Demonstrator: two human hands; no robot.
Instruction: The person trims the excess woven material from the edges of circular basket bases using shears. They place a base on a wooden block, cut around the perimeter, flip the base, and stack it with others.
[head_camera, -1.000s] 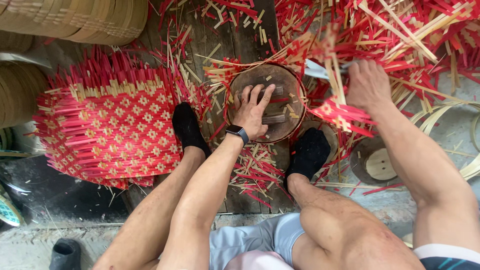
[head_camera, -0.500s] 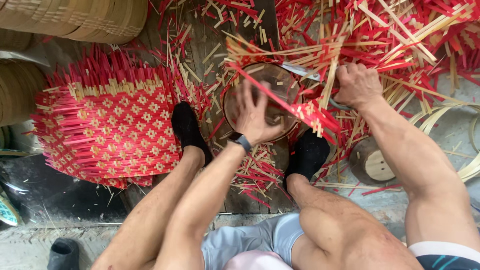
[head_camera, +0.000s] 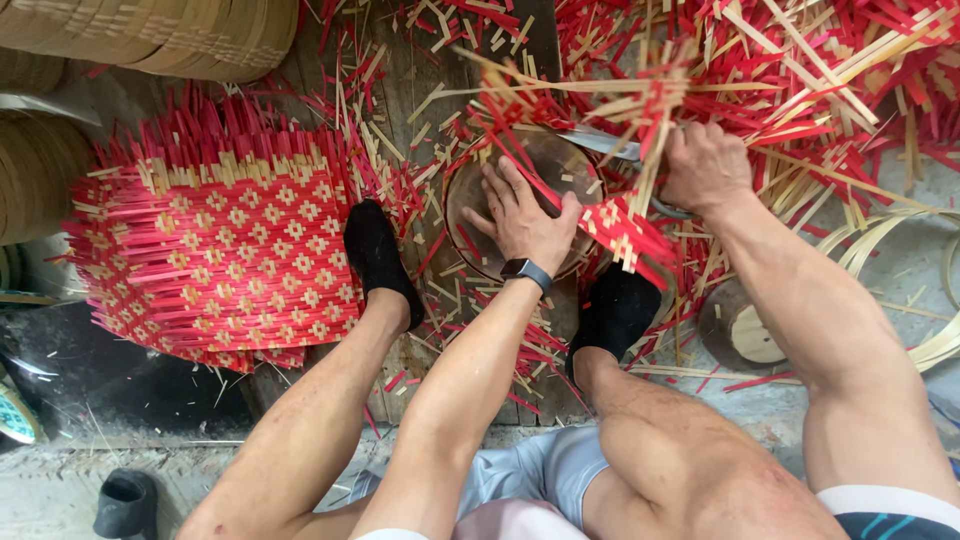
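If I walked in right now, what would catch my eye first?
Red, mostly: a stack of woven red-and-tan mats lies at the left, and loose red strips litter the upper right. In the middle, the left hand presses flat on a round wooden block, while the right hand grips a blade beside a small woven piece. Two black-socked feet frame the block.
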